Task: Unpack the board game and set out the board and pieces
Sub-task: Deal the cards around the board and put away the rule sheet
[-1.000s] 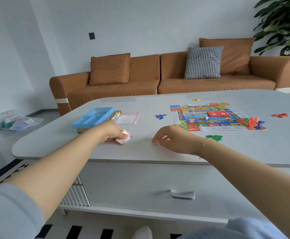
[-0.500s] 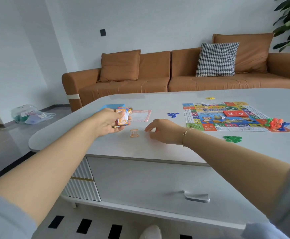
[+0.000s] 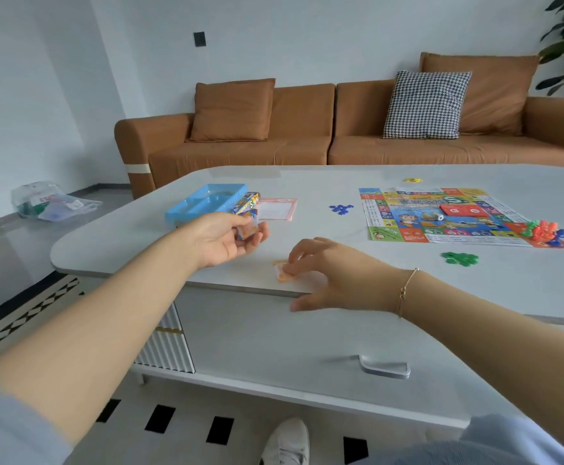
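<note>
**Cards going down at the near edge**

Now the brown sofa (image 3: 357, 129) with three cushions stands behind the grey desk (image 3: 341, 280). One game board (image 3: 455, 214) lies flat toward the desk's far right, long axis running left to right; a large "S" shows on it, the rest too small to read. One blue tray (image 3: 203, 203) sits at the far left, with a printed box (image 3: 246, 203) touching it and a pink-edged sheet (image 3: 277, 209) just beside that. Four heaps of tokens lie around the board: blue (image 3: 341, 209), green (image 3: 460, 259), yellow (image 3: 412, 179), and a mixed red pile (image 3: 542, 229) on its corner. The left hand (image 3: 221, 238) grips a small card stack (image 3: 248, 226). Fingertips of the right hand (image 3: 337, 275) press one orange card (image 3: 283, 272) at the near edge.
</note>
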